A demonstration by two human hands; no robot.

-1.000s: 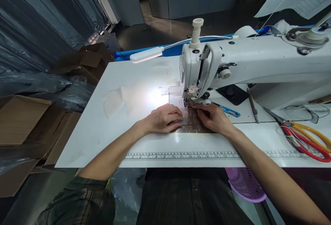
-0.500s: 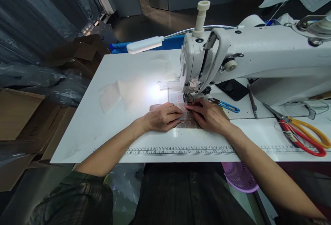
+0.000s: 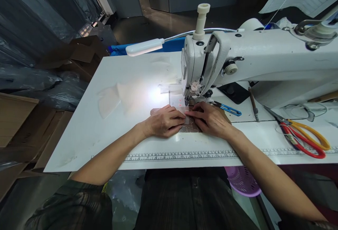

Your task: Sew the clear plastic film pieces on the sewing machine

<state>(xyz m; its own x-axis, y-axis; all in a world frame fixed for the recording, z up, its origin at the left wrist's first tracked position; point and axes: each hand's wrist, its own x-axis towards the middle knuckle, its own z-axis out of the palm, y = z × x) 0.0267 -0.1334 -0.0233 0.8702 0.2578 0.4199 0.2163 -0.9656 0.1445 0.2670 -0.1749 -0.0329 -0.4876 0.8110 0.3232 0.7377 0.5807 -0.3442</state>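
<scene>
A piece of brown sheer fabric (image 3: 189, 128) lies flat in front of the needle area of a white sewing machine (image 3: 196, 59). A pale translucent strip (image 3: 188, 119) rests over it between my hands. My left hand (image 3: 165, 121) has its fingers curled together, holding the fabric from the left. From the right, my right hand (image 3: 210, 119) is closed on the fabric, its index finger reaching toward the left fingertips. Both sets of fingertips nearly meet just in front of the presser foot (image 3: 187, 100). What lies under the fingers is hidden.
Blue thread snips (image 3: 228, 109) lie right of the needle, near a dark flat object (image 3: 236, 92). Scissors (image 3: 303, 135) with red and orange handles rest farther right. A lit lamp (image 3: 145, 47) hangs over the white table (image 3: 126, 117). Cardboard boxes (image 3: 16, 120) stand left.
The whole view has shifted slightly. My right index fingertip has moved a little nearer to me and toward the left fingertips. Both hands stay on the fabric.
</scene>
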